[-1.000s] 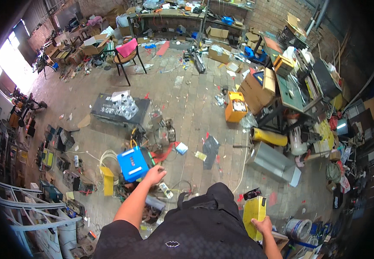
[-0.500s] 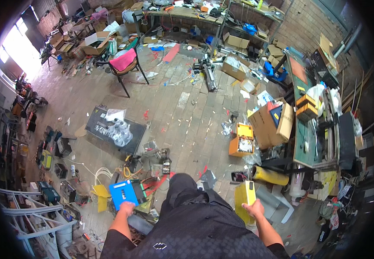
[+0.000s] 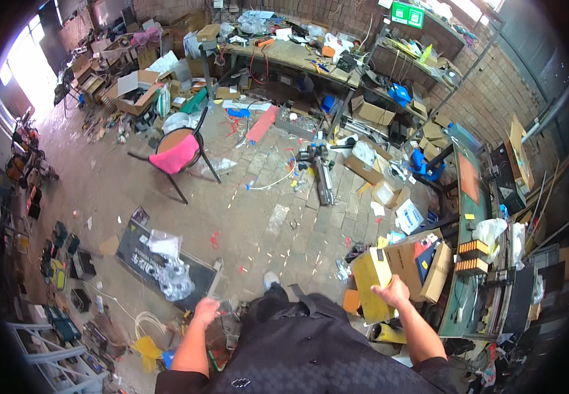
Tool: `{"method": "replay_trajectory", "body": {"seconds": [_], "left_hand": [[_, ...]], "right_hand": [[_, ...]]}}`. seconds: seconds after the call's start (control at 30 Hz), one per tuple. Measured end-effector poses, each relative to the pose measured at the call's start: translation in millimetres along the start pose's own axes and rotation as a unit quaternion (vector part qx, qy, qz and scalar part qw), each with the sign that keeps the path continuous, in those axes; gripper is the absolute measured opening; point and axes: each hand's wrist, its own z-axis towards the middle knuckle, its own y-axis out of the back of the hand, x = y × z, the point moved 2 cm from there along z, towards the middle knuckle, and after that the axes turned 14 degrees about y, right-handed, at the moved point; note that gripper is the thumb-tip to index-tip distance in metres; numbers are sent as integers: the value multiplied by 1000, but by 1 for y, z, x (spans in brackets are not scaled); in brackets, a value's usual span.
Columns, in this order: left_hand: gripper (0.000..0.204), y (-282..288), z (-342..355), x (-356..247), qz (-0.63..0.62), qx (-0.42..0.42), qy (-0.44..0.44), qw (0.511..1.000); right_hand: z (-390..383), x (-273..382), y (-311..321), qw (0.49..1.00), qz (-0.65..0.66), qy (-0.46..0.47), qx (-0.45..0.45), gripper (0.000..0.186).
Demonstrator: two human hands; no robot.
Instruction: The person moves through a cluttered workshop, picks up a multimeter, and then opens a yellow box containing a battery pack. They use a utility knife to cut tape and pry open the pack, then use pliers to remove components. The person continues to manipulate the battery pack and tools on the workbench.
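My right hand (image 3: 394, 292) is closed on a long yellow box-like object (image 3: 371, 272), held up at the right of my body beside a cardboard box (image 3: 437, 272). My left hand (image 3: 207, 307) hangs at the left of my body with loosely bent fingers and nothing visible in it. Beyond it a dark flat case (image 3: 138, 253) lies on the floor with clear plastic bottles or packaging (image 3: 174, 279) on top. My left foot, in a pale shoe (image 3: 271, 279), shows between the hands.
A chair (image 3: 182, 148) with pink cloth stands ahead-left. A cluttered bench (image 3: 291, 62) and shelves are at the back. A green-topped table (image 3: 465, 302) lines the right. Boxes, tools, cables (image 3: 150, 322) and debris are scattered over the brick floor (image 3: 278, 220). A bright doorway (image 3: 38, 75) is at far left.
I have moved forward: the chair, case and right table appear nearer, and the blue box has nearly left view below. The yellow object in my right hand has risen.
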Motion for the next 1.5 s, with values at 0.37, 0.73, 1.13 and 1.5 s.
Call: {"method": "replay_trajectory", "body": {"seconds": [0.37, 0.73, 1.13, 1.5], "left_hand": [[29, 104, 129, -395, -137, -59, -155, 977], [19, 125, 209, -361, -243, 16, 106, 964], [20, 250, 404, -745, -167, 48, -2, 985], [29, 358, 471, -1082, -259, -89, -194, 942]], "right_hand": [[314, 210, 158, 994, 88, 54, -22, 81], [618, 426, 318, 990, 41, 132, -24, 83], [915, 630, 480, 986, 36, 138, -88, 85], [1152, 738, 469, 992, 63, 63, -89, 88]]}}
